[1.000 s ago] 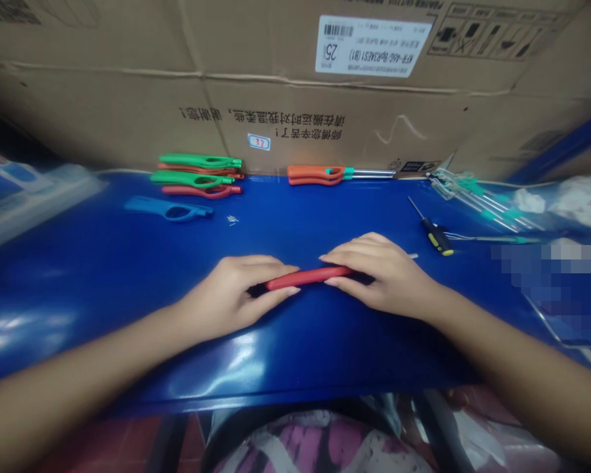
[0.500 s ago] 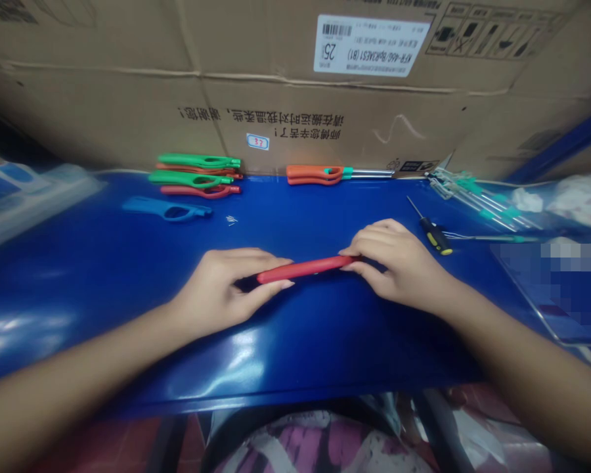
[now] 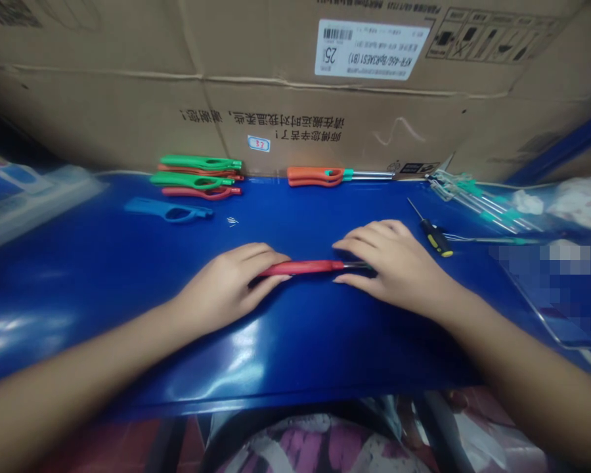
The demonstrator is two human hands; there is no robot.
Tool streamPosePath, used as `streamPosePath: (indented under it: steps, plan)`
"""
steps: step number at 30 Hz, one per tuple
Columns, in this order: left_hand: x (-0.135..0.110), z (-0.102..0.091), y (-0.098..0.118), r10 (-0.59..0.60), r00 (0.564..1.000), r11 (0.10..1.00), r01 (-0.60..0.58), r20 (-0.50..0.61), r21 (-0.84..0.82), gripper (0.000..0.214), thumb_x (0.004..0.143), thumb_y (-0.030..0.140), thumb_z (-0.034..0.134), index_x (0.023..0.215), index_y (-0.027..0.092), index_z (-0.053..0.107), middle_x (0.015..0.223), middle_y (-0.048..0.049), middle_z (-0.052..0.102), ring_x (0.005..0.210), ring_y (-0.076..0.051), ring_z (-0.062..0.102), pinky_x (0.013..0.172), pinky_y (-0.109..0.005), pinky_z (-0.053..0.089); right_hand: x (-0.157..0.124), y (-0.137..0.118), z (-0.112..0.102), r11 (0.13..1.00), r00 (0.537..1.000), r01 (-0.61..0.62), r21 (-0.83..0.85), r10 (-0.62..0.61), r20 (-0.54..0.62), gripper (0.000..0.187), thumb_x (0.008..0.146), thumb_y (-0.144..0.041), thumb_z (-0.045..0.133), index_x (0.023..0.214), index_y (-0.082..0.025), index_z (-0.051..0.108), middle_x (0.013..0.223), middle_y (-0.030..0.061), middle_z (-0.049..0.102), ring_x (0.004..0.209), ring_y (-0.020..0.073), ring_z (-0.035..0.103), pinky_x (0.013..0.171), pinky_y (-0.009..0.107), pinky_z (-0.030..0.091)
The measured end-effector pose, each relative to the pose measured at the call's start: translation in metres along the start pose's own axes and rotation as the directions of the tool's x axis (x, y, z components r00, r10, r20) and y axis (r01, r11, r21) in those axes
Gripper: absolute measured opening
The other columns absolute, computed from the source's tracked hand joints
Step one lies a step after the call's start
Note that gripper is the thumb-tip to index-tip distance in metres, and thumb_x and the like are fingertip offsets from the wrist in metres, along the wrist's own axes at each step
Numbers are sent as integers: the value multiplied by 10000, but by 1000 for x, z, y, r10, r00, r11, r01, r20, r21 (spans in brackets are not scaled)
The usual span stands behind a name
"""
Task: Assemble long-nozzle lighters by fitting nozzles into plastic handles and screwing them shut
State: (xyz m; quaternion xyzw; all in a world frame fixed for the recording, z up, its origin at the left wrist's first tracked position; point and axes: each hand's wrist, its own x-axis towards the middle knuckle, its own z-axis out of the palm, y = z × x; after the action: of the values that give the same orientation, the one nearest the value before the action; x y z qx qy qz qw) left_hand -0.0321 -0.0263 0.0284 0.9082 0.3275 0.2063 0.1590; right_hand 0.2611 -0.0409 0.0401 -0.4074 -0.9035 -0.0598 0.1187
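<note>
My left hand (image 3: 234, 276) grips the rear of a red long-necked lighter (image 3: 308, 267), held roughly level above the table. From the lighter's right end a thin metal tube (image 3: 352, 265) runs toward my right hand (image 3: 391, 263). The thumb and fingers of that hand are apart, one above and one below the tube, without visibly closing on it. The palm hides the tube's far end. Beyond my right hand lies a black and yellow screwdriver (image 3: 437, 238).
Green and red lighter handles (image 3: 192, 179) lie at the back left, near a blue handle (image 3: 170, 210) and small pins (image 3: 232, 222). An orange lighter (image 3: 315, 176) rests along the cardboard wall (image 3: 128, 112). Several metal tubes (image 3: 492, 207) lie at the right.
My right hand's fingers have come off the red lighter's right end and spread. The lighter has levelled out, and its metal tube now shows. My left hand keeps its hold.
</note>
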Motion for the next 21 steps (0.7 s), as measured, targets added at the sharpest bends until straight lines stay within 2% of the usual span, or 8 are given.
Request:
streamPosePath:
  steps: [3, 7, 13, 17, 21]
  plan:
    - [0, -2, -2, -43, 998, 999, 44, -35, 30, 284, 1008, 354, 526, 1175, 177, 673, 1103, -84, 703, 976, -209, 667, 835, -307, 529, -3, 13, -2, 986, 994, -113, -119, 114, 0, 315, 902, -411, 692, 1116, -183, 654, 1105, 116, 716, 1024, 313, 617, 880, 442, 385]
    - [-1, -2, -3, -48, 997, 998, 51, -64, 45, 284, 1005, 352, 520, 1186, 185, 661, 1115, -83, 704, 987, -213, 668, 848, -312, 525, -5, 20, -6, 987, 990, -142, -76, 142, -10, 207, 887, -410, 697, 933, -211, 665, 943, 67, 735, 910, 279, 641, 867, 453, 389]
    - [0, -1, -6, -42, 993, 999, 44, -108, 18, 275, 988, 355, 562, 1174, 181, 667, 1101, -80, 711, 982, -210, 674, 868, -304, 519, -5, 19, -8, 995, 997, -75, -70, 75, -1, 104, 943, -238, 610, 957, -181, 696, 904, 70, 749, 893, 258, 668, 951, 468, 388]
    - [-1, 0, -5, 36, 993, 999, -38, -116, -18, 261, 983, 305, 593, 1197, 173, 665, 1102, -75, 711, 967, -179, 679, 878, -272, 524, -2, 11, -7, 997, 997, 57, 43, -54, -55, 175, 997, -272, 553, 1020, -178, 698, 974, 74, 756, 920, 223, 668, 974, 436, 393]
    - [-4, 3, -2, 107, 986, 993, -113, -128, -40, 256, 976, 285, 605, 1194, 166, 669, 1065, -78, 727, 925, -170, 694, 847, -260, 542, 0, 1, -3, 985, 987, 147, 88, -139, -85, 220, 1013, -280, 521, 1052, -156, 698, 999, 101, 751, 919, 224, 659, 894, 411, 430]
